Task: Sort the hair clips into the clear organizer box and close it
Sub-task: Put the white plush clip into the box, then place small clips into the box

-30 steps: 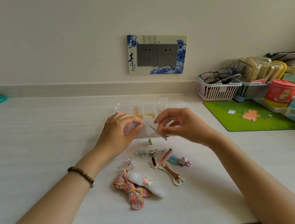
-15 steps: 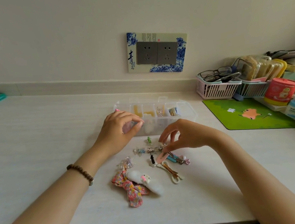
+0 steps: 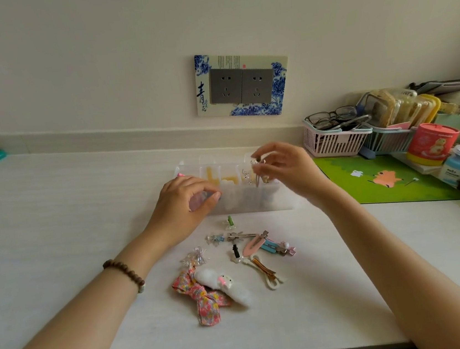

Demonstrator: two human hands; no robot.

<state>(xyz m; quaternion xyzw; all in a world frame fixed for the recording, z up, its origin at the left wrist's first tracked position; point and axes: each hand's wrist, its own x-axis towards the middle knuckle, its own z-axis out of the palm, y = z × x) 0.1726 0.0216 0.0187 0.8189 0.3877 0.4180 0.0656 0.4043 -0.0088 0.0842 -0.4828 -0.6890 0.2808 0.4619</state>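
Pale worktop runs back to a cream wall. Our right grip pinches a small silver hair clip with a clear bead, which hangs just above the clear plastic compartmented organizer box. Our left grip, beside the right one, curls round the box's left end. Below both grips, nearer us, loose clips lie on the worktop: a pink teardrop clip, a floral fabric bow and a fluffy white clip.

The clear organizer box is frosted plastic, the pink floral bow clip cloth, the white desk matt.
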